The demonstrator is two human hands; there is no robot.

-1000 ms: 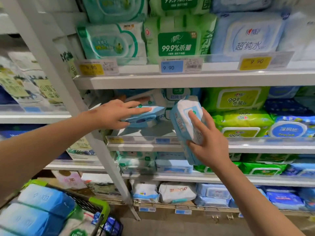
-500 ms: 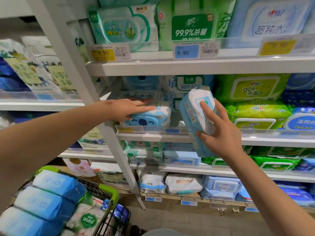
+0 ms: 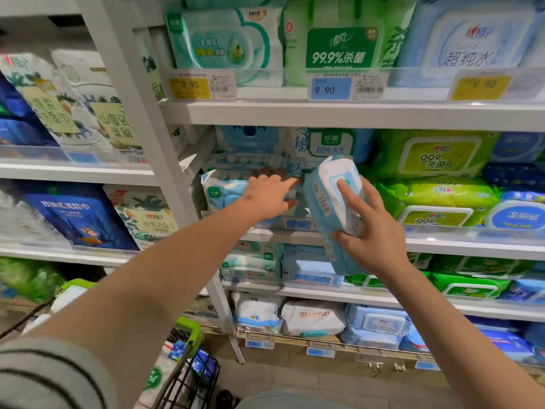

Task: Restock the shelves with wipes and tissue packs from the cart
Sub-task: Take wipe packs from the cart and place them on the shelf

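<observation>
My left hand (image 3: 269, 194) reaches into the second shelf (image 3: 442, 245) and lies with fingers stretched out on a white and blue wipes pack (image 3: 224, 188) lying at the shelf's left end. My right hand (image 3: 370, 228) grips a tall light-blue and white wipes pack (image 3: 330, 202), held upright on end just in front of the same shelf, right of the left hand. The pack's lower end hangs below the shelf edge. The cart (image 3: 188, 358) with more packs stands at the lower left.
A slanted white upright post (image 3: 141, 113) divides the shelving. Green wipes packs (image 3: 436, 184) fill the second shelf to the right. Upper shelf (image 3: 324, 113) carries green and blue packs with 9.90 price tags. Lower shelves hold more packs.
My left hand pushed the white and blue pack deeper onto the shelf and now lies flat over it. My right hand stays gripping the upright pack, a little closer to the shelf.
</observation>
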